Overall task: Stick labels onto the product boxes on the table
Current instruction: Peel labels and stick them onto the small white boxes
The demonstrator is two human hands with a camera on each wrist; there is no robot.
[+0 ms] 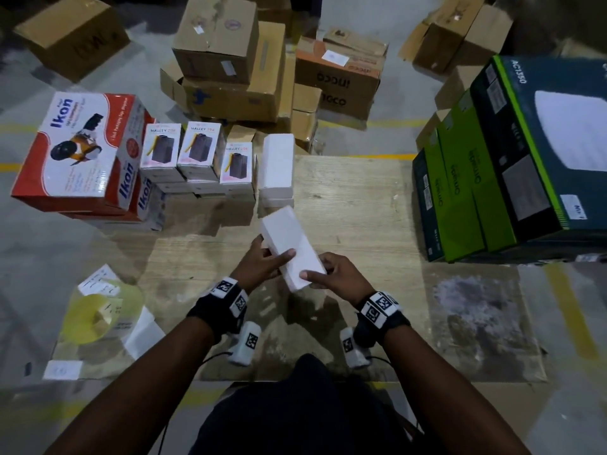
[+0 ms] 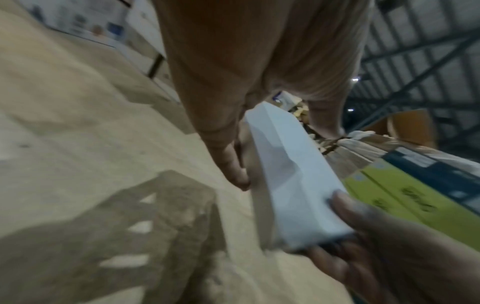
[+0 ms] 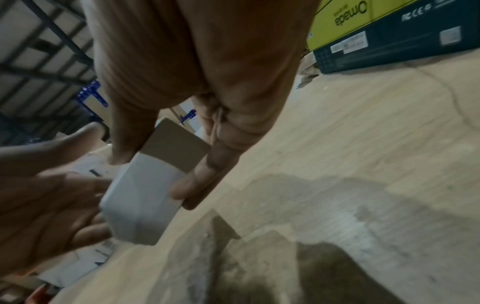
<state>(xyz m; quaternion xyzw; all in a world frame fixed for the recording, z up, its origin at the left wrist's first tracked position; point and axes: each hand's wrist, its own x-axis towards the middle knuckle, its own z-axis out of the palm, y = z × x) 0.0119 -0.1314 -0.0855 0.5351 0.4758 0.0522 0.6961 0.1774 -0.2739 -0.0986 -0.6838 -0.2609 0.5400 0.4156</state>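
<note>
Both hands hold one long plain white cardboard box above the wooden tabletop: right hand fingers curl round its near end, left hand clasps mid-length. Its long axis runs away, tilted left; the yellow label roll lies nearer the left hand.

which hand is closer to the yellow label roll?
Left. The left hand grips the white box on the side facing the yellow label roll at the table's near-left. The right hand holds the box's near end, farther away.
</note>
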